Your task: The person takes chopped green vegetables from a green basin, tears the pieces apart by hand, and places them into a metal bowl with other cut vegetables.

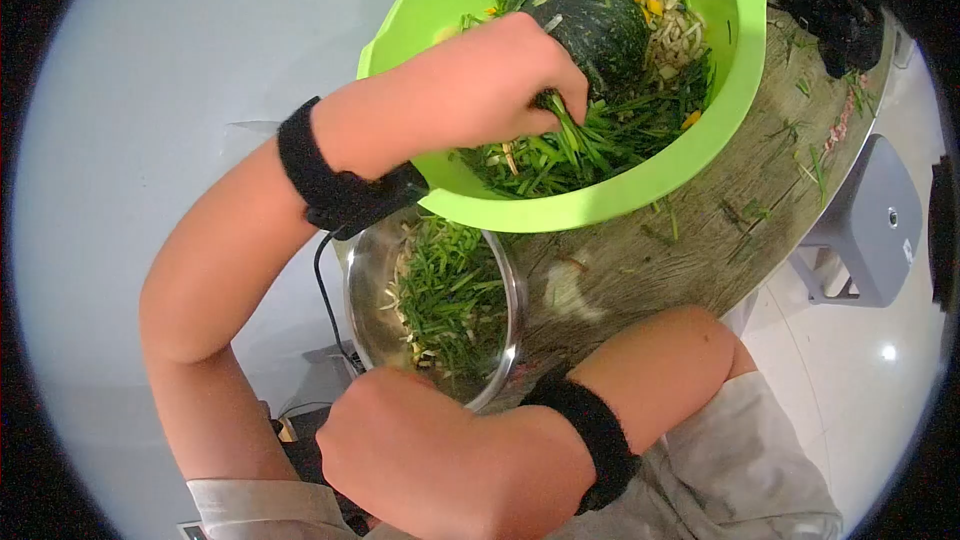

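A: Head view. Where's the left hand point(500, 80)?
B: Inside the green bowl point(740, 70), far middle of the scene. Fingers closed on a bunch of chopped greens point(590, 140), pinched at the fingertips.
A: And the greens relative to the hand?
B: Directly under and just right of the fingertips, touching them. The rest of the pile spreads to the right and near side of the bowl floor.
A: Anything else in that bowl?
B: A dark green squash point(600, 20), right beside the knuckles on the far side, plus pale shreds and yellow bits at the far right.
A: Right hand point(420, 450)?
B: Near edge of the frame, at the near rim of a steel bowl point(365, 280). Back of the hand faces the camera, so I can't tell whether it grips the rim or only rests there.
A: What's in the steel bowl?
B: More chopped greens, same sort. It sits just under the near-left edge of the green bowl.
A: Surface?
B: Both bowls sit by a wooden block point(700, 230), with stray green bits on it. Black wristbands on both wrists.
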A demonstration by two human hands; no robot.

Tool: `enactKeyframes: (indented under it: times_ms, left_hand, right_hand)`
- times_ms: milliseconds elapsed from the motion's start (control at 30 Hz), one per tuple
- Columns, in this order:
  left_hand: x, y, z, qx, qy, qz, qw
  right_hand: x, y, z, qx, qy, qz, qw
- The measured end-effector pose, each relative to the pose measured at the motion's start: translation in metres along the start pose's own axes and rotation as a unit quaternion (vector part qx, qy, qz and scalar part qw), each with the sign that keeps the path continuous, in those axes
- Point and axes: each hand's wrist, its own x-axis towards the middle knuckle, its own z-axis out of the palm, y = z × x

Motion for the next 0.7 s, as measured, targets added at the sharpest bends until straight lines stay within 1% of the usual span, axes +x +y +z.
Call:
enactKeyframes:
  times_ms: [33,67,167,267,367,400,500,567,600,700]
  left_hand:
    - [-0.004,0.0,-0.004,-0.018,0.014,-0.021,1.0]
    - [-0.009,-0.001,-0.007,-0.035,0.027,-0.043,0.998]
    - [-0.03,-0.001,-0.017,-0.136,0.079,-0.13,0.979]
    - [-0.057,0.002,-0.026,-0.28,0.121,-0.197,0.932]
    - [-0.082,0.009,-0.028,-0.364,0.188,-0.247,0.878]
    - [-0.091,0.01,-0.026,-0.384,0.214,-0.262,0.859]
    - [-0.114,0.008,-0.01,-0.497,0.295,-0.276,0.768]
    - [-0.123,0.008,-0.002,-0.544,0.313,-0.264,0.732]
    - [-0.124,0.006,0.002,-0.569,0.32,-0.253,0.714]
    - [-0.128,-0.008,0.016,-0.616,0.337,-0.248,0.667]
  right_hand:
    - [0.019,0.0,0.013,-0.003,-0.033,0.001,0.999]
    - [0.026,-0.001,0.009,-0.007,-0.066,0.001,0.998]
    - [-0.006,0.007,-0.005,0.002,0.023,-0.034,0.999]
    - [-0.04,0.015,-0.033,0.024,0.111,-0.067,0.991]
    - [-0.04,0.013,-0.038,0.003,0.099,-0.035,0.994]
    - [-0.04,0.016,-0.035,-0.023,0.098,-0.049,0.994]
    - [-0.035,0.018,-0.036,-0.093,0.069,-0.039,0.993]
    - [-0.037,0.024,-0.04,-0.138,0.139,-0.088,0.977]
    - [-0.037,0.027,-0.045,-0.14,0.171,-0.096,0.97]
    - [-0.036,0.035,-0.062,-0.074,0.207,-0.025,0.975]
